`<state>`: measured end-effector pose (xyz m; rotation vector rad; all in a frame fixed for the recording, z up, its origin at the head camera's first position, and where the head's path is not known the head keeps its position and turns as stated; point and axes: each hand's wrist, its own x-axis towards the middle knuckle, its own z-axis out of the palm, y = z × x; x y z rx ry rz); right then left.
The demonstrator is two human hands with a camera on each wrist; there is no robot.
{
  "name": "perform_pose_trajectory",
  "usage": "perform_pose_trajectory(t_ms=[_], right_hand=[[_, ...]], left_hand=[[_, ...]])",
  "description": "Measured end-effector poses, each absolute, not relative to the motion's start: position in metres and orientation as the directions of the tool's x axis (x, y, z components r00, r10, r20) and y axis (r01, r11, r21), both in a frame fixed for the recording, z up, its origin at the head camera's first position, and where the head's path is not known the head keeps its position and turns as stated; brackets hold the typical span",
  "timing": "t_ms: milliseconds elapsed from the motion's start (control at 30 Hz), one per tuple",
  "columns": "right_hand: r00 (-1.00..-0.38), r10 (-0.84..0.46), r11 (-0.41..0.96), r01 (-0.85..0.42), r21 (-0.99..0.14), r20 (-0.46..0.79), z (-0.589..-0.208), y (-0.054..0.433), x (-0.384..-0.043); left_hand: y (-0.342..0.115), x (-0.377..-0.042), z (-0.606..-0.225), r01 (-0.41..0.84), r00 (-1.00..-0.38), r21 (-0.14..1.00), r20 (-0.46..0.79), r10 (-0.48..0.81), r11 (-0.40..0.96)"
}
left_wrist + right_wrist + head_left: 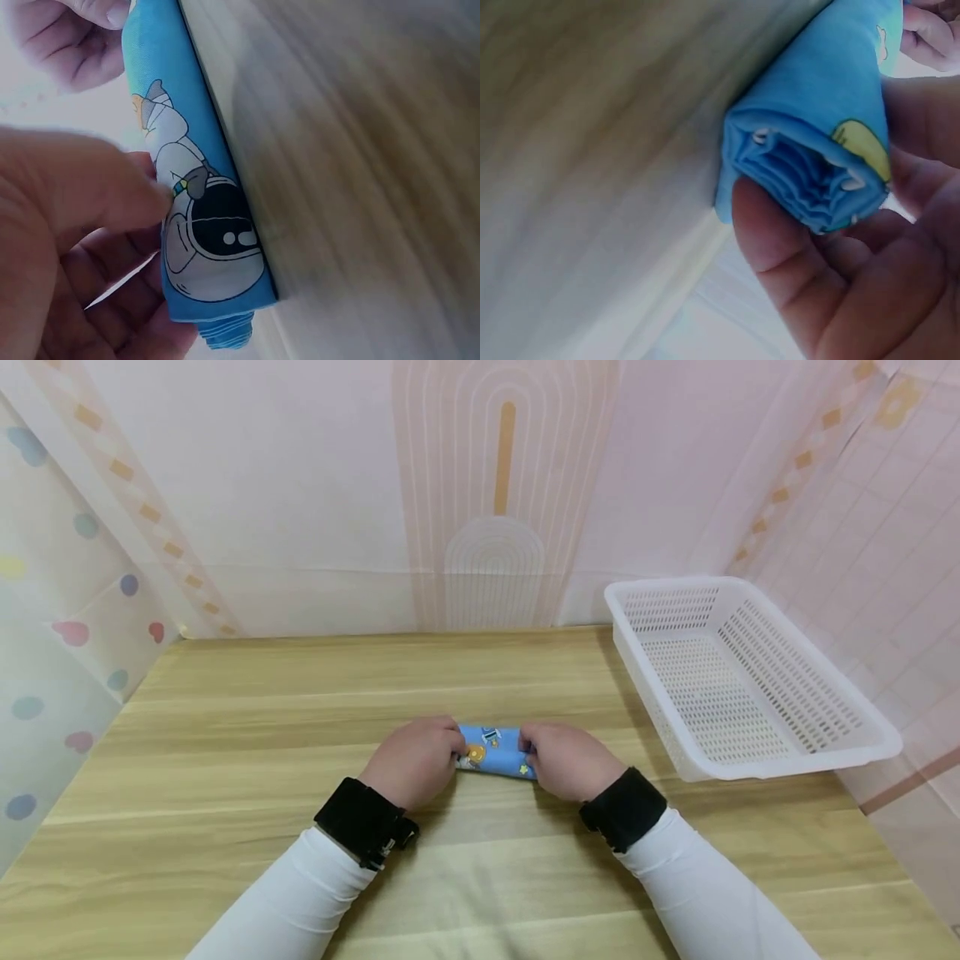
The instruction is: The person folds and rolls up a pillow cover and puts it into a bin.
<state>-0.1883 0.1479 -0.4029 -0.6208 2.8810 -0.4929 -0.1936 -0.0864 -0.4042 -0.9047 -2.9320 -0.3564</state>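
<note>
A blue cloth [491,753] printed with cartoon figures lies rolled into a short tube on the table, running left to right. My left hand [416,760] holds its left end; in the left wrist view an astronaut print shows on the cloth [214,210], the thumb pressing on it and a narrower folded bit poking out below. At the right end my right hand [573,762] grips the roll. The right wrist view looks into the open end of the cloth [810,82], where layers coil inside and the fingertips wrap the rim.
A white perforated plastic basket [716,693] stands at the right side of the wood-grain table [225,727]. Behind the table hangs a pale patterned cloth backdrop [300,485], with similar coverings along the left and right sides.
</note>
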Motion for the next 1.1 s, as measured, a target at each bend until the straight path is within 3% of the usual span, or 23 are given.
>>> perform_pose_trajectory(t_ms=[233, 533, 1100], right_hand=[[-0.884, -0.467, 0.848, -0.456, -0.269, 0.026, -0.396, 0.147, -0.183], [-0.825, -0.565, 0.814, -0.558, -0.162, 0.001, -0.390, 0.145, -0.173], [-0.858, -0.513, 0.831, -0.490, -0.265, -0.020, -0.399, 0.145, -0.180]], left_hand=[[-0.086, -0.194, -0.400, 0.591, -0.807, 0.185, 0.129, 0.577, 0.785], [-0.086, -0.192, -0.403, 0.570, -0.822, 0.221, 0.128, 0.555, 0.792], [-0.087, -0.194, -0.404, 0.492, -0.865, 0.301, 0.059, 0.499, 0.817]])
